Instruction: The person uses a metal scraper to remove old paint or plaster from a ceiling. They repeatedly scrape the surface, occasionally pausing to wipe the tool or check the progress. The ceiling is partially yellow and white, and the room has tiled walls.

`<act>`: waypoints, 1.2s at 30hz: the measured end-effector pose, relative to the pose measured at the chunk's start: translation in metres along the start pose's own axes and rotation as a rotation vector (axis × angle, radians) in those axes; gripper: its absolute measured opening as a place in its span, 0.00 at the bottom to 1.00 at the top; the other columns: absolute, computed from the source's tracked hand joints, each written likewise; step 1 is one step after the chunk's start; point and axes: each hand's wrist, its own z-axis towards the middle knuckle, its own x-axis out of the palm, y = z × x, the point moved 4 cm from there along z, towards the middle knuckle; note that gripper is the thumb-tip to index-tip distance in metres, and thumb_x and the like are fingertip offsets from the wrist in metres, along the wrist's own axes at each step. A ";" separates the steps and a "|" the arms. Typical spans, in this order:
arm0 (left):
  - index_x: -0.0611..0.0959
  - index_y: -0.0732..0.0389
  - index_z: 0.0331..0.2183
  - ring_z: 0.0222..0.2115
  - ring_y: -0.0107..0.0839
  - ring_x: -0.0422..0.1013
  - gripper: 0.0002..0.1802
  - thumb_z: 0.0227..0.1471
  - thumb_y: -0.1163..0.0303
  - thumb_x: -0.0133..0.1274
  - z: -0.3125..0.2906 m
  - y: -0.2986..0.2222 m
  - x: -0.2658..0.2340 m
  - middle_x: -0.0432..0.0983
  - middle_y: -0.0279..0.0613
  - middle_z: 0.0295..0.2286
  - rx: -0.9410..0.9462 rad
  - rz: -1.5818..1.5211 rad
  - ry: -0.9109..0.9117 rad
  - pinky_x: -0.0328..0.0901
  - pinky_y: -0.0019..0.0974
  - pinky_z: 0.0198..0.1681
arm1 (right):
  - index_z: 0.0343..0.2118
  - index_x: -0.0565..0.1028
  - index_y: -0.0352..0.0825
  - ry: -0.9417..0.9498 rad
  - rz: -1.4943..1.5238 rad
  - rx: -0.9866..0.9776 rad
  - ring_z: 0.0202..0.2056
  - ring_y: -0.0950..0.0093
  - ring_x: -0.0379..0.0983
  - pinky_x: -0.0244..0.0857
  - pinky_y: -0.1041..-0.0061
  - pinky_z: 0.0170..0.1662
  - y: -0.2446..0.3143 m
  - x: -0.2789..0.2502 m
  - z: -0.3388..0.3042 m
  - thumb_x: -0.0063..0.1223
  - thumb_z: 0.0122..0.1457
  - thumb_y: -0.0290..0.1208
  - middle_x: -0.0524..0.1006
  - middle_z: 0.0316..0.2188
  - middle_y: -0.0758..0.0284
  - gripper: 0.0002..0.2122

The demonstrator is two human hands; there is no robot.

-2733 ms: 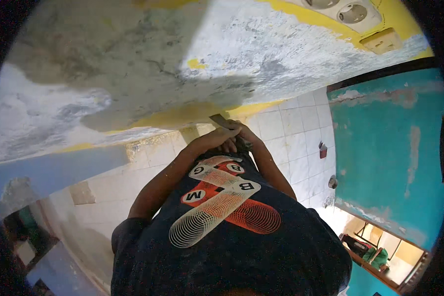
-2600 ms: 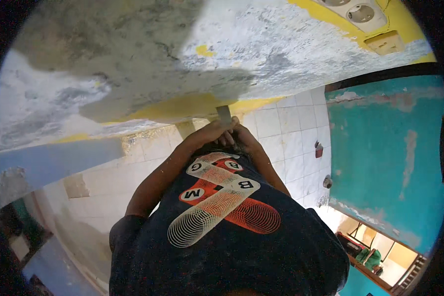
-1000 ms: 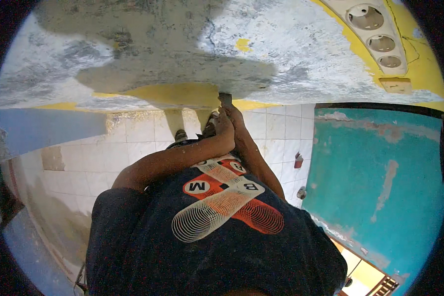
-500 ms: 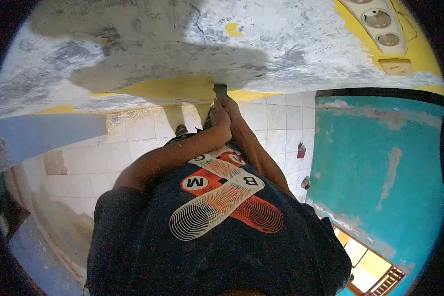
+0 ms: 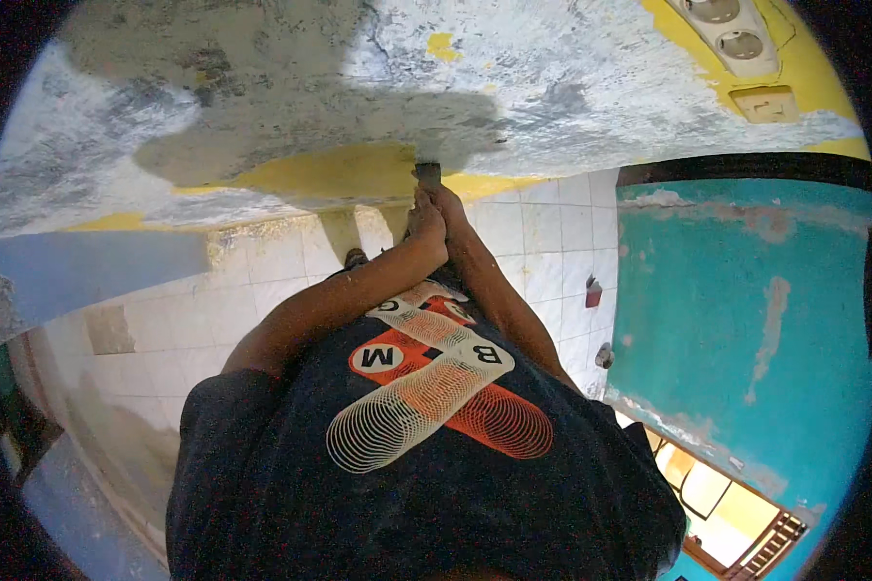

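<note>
Both of my hands close round one scraper (image 5: 427,174), a short tool with a flat dark blade. Its blade rests against the lower part of the wall (image 5: 552,107), at the edge of a strip of yellow paint (image 5: 329,174). My left hand (image 5: 426,219) is closed lower on the tool, pressed against the other hand. My right hand (image 5: 449,204) wraps it from the right side, nearer the blade. The handle is mostly hidden by the fingers. Around the blade, the wall is scraped to patchy grey and white, and my shadow falls across it.
White tiles (image 5: 543,232) cover the floor below the wall. A turquoise wall (image 5: 698,281) with bare patches stands to the right. Socket plates (image 5: 736,39) and a beige switch (image 5: 765,105) sit at upper right. A small reddish object (image 5: 593,293) lies near the turquoise wall.
The view has shifted a little, so the sockets appear higher and further left. My hands and the scraper have moved slightly left in the picture, with both hands still gripping it.
</note>
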 end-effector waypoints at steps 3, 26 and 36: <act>0.72 0.59 0.47 0.45 0.44 0.67 0.35 0.57 0.38 0.32 0.012 -0.008 0.011 0.70 0.49 0.44 -0.051 0.037 0.050 0.62 0.48 0.47 | 0.36 0.72 0.34 0.019 -0.029 -0.017 0.20 0.79 0.64 0.61 0.76 0.24 -0.002 -0.032 0.032 0.50 0.59 0.35 0.69 0.21 0.74 0.10; 0.74 0.62 0.41 0.34 0.41 0.70 0.35 0.57 0.38 0.33 0.006 -0.010 -0.006 0.72 0.46 0.32 -0.012 0.094 -0.002 0.65 0.46 0.36 | 0.41 0.73 0.33 -0.033 -0.131 -0.063 0.19 0.80 0.62 0.61 0.77 0.23 0.025 0.019 -0.011 0.47 0.61 0.31 0.66 0.19 0.74 0.10; 0.75 0.61 0.36 0.28 0.40 0.68 0.33 0.58 0.39 0.33 0.040 0.001 -0.012 0.70 0.43 0.27 0.052 0.033 0.047 0.64 0.44 0.31 | 0.36 0.74 0.35 -0.071 -0.457 0.015 0.23 0.78 0.67 0.63 0.74 0.26 0.009 -0.012 -0.012 0.47 0.60 0.35 0.73 0.25 0.70 0.10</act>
